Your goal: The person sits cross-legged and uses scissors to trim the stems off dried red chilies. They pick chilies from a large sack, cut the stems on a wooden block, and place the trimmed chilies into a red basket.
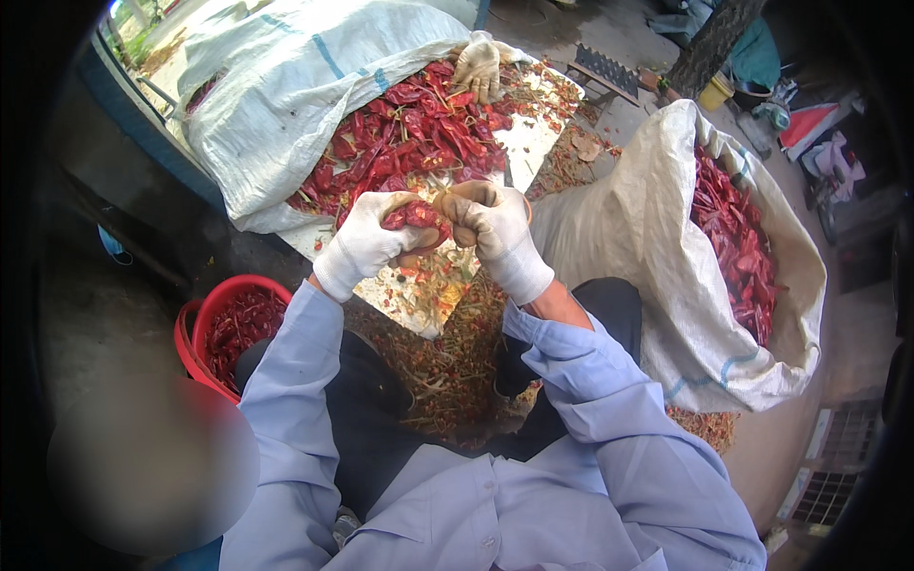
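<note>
My left hand (371,239), in a white knit glove with stained fingertips, holds several wrinkled dried red chili peppers (414,216) in its curled fingers. Close against it, my right hand (485,221) is gloved the same way. Its thumb and fingers pinch at the stem end of the peppers, and the stem is mostly hidden. A thin orange loop (529,210) shows at the back of the right hand. Both hands are above a pale board (385,296) strewn with pepper scraps and seeds. Beyond them, a heap of dried red chili peppers (421,128) spills from a white woven sack (285,93).
An off-white glove (478,68) rests on the heap; whether a hand fills it is unclear. An open woven sack (621,207) of red peppers stands at right. A red bucket (246,284) holding peppers sits at left. Stems and scraps (443,378) litter the floor between my legs.
</note>
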Motion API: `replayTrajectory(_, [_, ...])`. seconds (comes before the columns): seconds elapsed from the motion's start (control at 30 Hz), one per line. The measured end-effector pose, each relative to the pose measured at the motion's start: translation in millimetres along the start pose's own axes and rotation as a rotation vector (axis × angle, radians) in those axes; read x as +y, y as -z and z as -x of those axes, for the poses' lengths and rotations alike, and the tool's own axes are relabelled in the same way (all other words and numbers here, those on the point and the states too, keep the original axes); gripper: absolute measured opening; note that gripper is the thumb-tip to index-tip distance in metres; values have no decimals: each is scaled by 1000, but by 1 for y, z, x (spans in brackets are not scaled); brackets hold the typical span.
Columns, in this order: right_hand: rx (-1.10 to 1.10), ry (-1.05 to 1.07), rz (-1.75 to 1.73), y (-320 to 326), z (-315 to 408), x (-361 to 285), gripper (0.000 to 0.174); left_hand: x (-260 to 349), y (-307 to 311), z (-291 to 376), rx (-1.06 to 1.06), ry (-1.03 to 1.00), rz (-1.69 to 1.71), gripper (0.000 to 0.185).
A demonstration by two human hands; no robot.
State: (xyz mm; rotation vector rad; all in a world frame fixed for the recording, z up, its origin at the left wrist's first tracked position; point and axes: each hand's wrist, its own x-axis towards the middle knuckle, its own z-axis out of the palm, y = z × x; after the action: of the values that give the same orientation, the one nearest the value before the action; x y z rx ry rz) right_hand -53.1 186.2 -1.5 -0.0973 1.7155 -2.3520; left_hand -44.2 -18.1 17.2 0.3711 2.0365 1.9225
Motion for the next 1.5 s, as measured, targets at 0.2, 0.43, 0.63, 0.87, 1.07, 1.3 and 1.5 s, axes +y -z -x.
replayTrajectory(0.2, [-156, -94, -180, 10, 4, 9, 16, -3, 5, -3, -103, -163, -201, 22])
replayTrajectory(0.43, [-189, -113, -145, 20, 13, 9, 19, 4, 4, 8, -235, -18, -212, 26])
replayTrajectory(0.63, [-98, -88, 574, 39, 6, 17, 24, 21, 2, 15, -136, 56, -33, 27])
replayTrajectory(0.87, [123, -51, 1155, 76, -2, 51, 27, 23, 5, 18, -81, 31, 69, 26])
replayTrajectory(1.07, [412, -83, 1223, 112, -26, 74, 26, 19, 8, 21, 33, 6, 128, 26])
replayTrajectory(1.3, [526, -146, 1402, 129, -55, 90, 29, 20, 16, 19, 58, -34, 142, 26])
replayTrajectory(1.5, [443, -346, 1437, 127, -71, 89, 32, 20, 15, 13, 100, -29, 148, 24])
